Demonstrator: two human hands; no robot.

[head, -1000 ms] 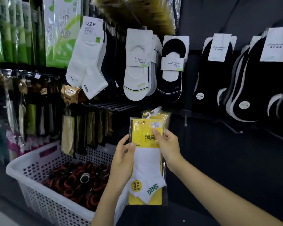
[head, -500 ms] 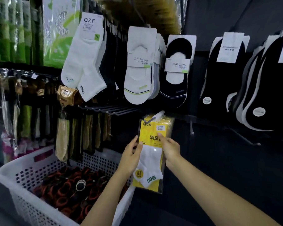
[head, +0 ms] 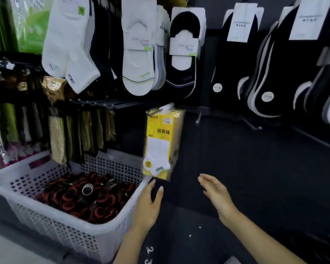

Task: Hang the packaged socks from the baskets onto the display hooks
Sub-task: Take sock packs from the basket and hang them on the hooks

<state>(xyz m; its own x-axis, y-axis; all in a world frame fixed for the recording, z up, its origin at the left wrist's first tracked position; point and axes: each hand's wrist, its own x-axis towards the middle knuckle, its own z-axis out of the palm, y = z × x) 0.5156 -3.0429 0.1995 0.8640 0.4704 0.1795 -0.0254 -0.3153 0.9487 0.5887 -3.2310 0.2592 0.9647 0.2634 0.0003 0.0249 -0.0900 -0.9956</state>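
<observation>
The yellow sock packet (head: 161,143) hangs on its hook (head: 166,108), just right of the white basket (head: 61,233). The left hand (head: 149,206) and right hand (head: 215,195) are below it, fingers released, holding nothing. I'd check that the packet sits square and faces out, then reach for the next one with the left hand, which is nearest the basket's rim.

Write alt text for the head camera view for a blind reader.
A yellow sock pack hangs on a display hook; the left hand and right hand are open below it, holding nothing. A white basket of red-and-black items sits at lower left.
</observation>
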